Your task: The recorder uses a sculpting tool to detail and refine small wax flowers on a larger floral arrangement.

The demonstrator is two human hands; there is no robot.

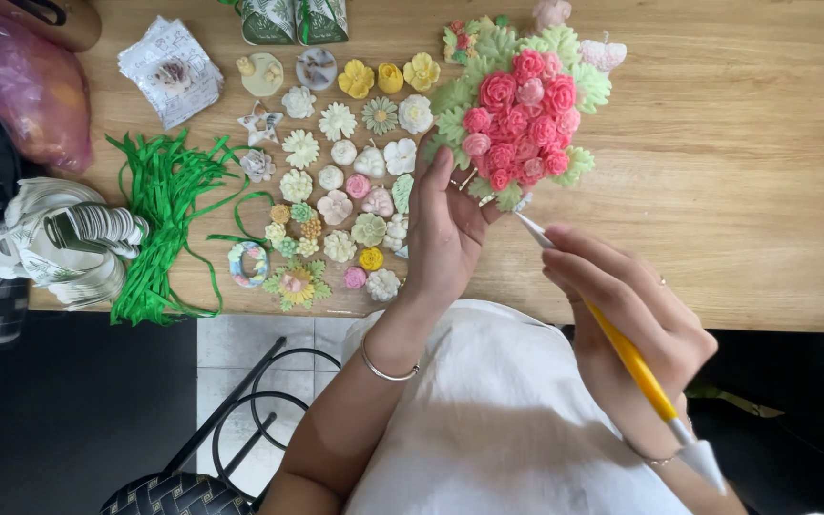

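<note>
A pink plastic bag (21, 81) is lying at ten o'clock, a white crinkled packet (170, 69) at eleven, and two green printed boxes (294, 19) at twelve. The left hand (445, 229) is gripping the posy (517, 114) of pink roses and pale green leaves at one o'clock. The right hand (627, 305) is closing around a yellow craft knife (622, 348) at four o'clock, tip just beside the posy.

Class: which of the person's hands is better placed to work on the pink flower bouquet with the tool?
Right. The right hand holds the yellow tool, tip near the bouquet; the left hand grips it.
</note>
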